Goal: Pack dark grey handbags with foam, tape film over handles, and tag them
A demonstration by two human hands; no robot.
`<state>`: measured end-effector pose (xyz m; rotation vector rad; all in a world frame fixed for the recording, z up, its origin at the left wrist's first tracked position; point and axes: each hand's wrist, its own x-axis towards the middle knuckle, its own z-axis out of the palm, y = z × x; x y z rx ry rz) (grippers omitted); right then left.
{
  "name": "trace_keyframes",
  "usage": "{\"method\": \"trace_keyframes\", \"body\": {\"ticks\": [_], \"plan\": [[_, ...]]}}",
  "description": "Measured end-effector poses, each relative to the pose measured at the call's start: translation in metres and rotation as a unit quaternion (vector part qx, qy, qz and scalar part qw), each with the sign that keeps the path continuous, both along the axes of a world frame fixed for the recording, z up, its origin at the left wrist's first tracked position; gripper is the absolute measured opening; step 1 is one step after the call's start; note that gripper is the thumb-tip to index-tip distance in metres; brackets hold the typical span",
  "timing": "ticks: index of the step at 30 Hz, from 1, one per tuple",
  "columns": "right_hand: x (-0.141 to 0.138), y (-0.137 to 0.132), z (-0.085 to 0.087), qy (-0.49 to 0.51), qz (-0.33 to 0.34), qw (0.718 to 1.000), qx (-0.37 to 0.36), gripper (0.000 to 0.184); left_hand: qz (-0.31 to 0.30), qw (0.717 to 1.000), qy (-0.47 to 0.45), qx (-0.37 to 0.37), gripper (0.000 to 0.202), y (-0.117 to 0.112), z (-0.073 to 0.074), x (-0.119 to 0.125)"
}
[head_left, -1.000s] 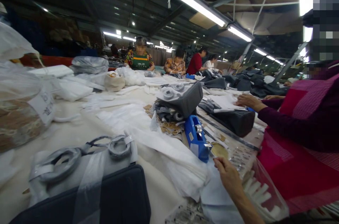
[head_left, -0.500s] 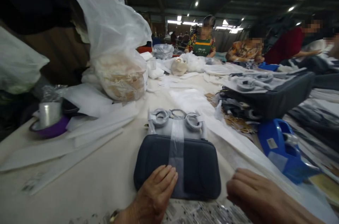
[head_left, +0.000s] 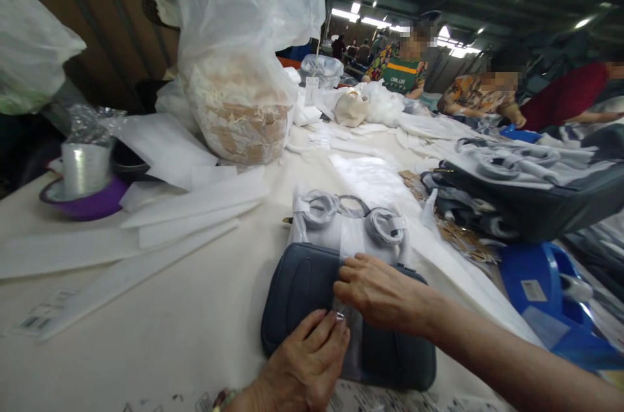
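A dark blue-grey padded bag (head_left: pixel 302 282) lies on the table in front of me, wrapped round its middle by a translucent white strip (head_left: pixel 351 246). Grey coiled straps (head_left: pixel 385 225) in clear wrap stick out at its far end. My left hand (head_left: pixel 312 353) rests on the lower part of the bag, its fingers stretched out and its fingertips at the strip's left edge. Over the strip is my right hand (head_left: pixel 375 288), fingers curled and closed; what they pinch is hidden. Something small and shiny shows between the hands by the left fingertips.
White foam sheets (head_left: pixel 195 210) lie to the left, near a purple bowl (head_left: pixel 92 206) with a roll in it. A blue tape dispenser (head_left: pixel 531 275) and a stack of dark bags (head_left: pixel 550 204) stand on the right. Behind is a big plastic-wrapped bundle (head_left: pixel 248 119). Co-workers sit across the table.
My right hand has moved left from beside the bag onto its strip. The left hand stays on the bag. The view has shifted, and the bag sits slightly turned in it.
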<state>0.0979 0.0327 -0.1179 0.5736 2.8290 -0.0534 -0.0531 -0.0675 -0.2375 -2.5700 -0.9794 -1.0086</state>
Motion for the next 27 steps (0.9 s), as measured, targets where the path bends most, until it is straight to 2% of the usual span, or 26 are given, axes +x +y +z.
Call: {"method": "trace_keyframes", "body": {"ticks": [2,6,7,9,10,12,13,15,18,20,23,24,25,27], "plan": [[-0.003,0.008,-0.001,0.004,-0.034,0.999,0.003,0.004,0.005,1.0,-0.009,0.011,0.029,0.0,-0.004,0.002],[0.0,0.027,0.001,0.04,-0.113,0.992,0.041,0.028,0.002,1.0,-0.003,0.022,0.027,0.0,-0.005,0.002],[0.003,0.028,0.001,0.045,-0.126,0.99,0.054,0.027,0.0,1.0,-0.008,0.024,0.027,0.0,-0.005,0.002],[0.011,0.018,-0.002,0.085,-0.165,0.978,0.095,0.008,-0.002,0.999,-0.026,0.028,0.027,0.001,-0.005,0.003],[0.016,0.008,-0.006,0.126,-0.181,0.968,0.12,0.01,-0.003,0.999,-0.037,0.032,0.026,0.002,-0.005,0.004],[0.023,-0.021,-0.022,0.248,-0.179,0.937,0.169,0.031,-0.006,0.997,-0.063,0.042,0.024,0.003,-0.006,0.004],[0.025,-0.037,-0.033,0.296,-0.141,0.926,0.184,0.038,-0.011,0.997,-0.072,0.039,0.024,0.004,-0.007,0.004],[0.025,-0.066,-0.058,0.317,-0.06,0.916,0.239,0.04,-0.027,0.995,-0.09,0.022,0.024,0.004,-0.005,0.001],[0.023,-0.093,-0.09,0.313,-0.03,0.895,0.315,0.03,-0.037,0.991,-0.124,0.044,0.027,0.007,0.004,-0.006],[0.026,-0.098,-0.101,0.347,-0.028,0.883,0.315,0.03,0.013,0.993,-0.095,0.063,0.033,0.011,0.014,-0.013],[0.044,-0.095,-0.104,0.445,-0.025,0.846,0.292,0.033,0.175,0.984,-0.039,0.02,0.046,0.023,0.022,-0.025],[0.053,-0.092,-0.103,0.466,-0.06,0.832,0.296,0.028,0.22,0.974,-0.056,-0.005,0.052,0.027,0.022,-0.029],[0.061,-0.089,-0.101,0.473,-0.124,0.817,0.305,0.023,0.248,0.964,-0.09,-0.036,0.058,0.03,0.02,-0.032],[0.078,-0.086,-0.1,0.451,-0.291,0.784,0.312,0.036,0.256,0.946,-0.163,-0.114,0.063,0.034,0.013,-0.04]]}}
